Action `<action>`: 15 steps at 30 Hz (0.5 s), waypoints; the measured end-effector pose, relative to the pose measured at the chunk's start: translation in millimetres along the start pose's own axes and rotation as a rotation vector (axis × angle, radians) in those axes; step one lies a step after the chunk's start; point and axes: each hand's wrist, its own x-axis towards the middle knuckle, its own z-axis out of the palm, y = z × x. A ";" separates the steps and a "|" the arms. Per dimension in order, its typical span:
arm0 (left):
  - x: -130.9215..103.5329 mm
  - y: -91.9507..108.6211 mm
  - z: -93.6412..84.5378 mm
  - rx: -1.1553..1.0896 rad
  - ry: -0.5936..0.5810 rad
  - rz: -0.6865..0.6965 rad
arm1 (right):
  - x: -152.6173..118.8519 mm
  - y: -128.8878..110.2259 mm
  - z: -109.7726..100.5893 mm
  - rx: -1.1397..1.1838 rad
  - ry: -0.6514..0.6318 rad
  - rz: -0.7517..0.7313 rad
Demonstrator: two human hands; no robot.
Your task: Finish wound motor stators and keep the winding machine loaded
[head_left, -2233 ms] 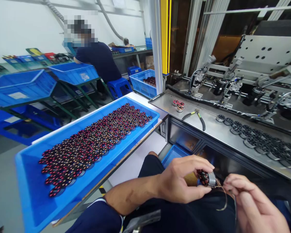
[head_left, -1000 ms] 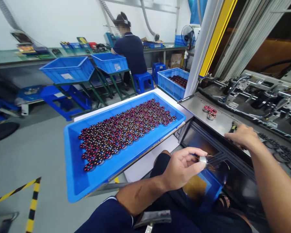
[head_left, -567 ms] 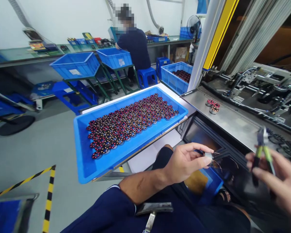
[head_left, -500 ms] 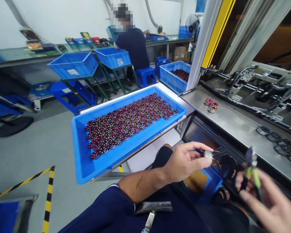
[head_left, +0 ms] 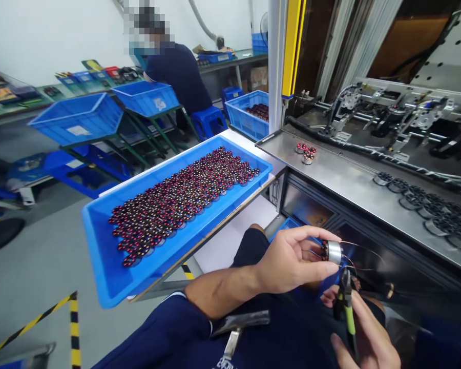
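My left hand [head_left: 282,261] pinches a small motor part [head_left: 334,252] between thumb and fingers. The part has a silver ring, and thin copper wires [head_left: 363,246] trail from it to the right. Just below, my right hand [head_left: 371,330] is wrapped around green-and-black cutting pliers [head_left: 348,310]. Their jaws point up, close under the wire ends; whether they touch a wire I cannot tell. To the left, a blue tray [head_left: 103,287] holds many similar parts with red and copper windings, set in packed rows.
On the metal machine bench [head_left: 341,179] sit a few red-wound parts [head_left: 307,154] and several black rings [head_left: 415,197]. Machine fixtures [head_left: 399,113] stand behind. Blue crates [head_left: 77,123] rest on stands at the left; a person [head_left: 180,77] sits at the far bench.
My right hand has brought the pliers leftward, from well right of the motor part to just below it. The view has turned right, and the left hand keeps its grip.
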 end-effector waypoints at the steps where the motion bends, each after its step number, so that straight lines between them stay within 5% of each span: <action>1: -0.4 0.4 0.0 0.006 0.002 0.006 | 1.0 0.6 0.4 0.008 0.003 -0.005; 15: 1.0 0.5 0.8 0.021 0.000 -0.026 | 3.0 1.2 -9.1 -0.091 0.020 -0.041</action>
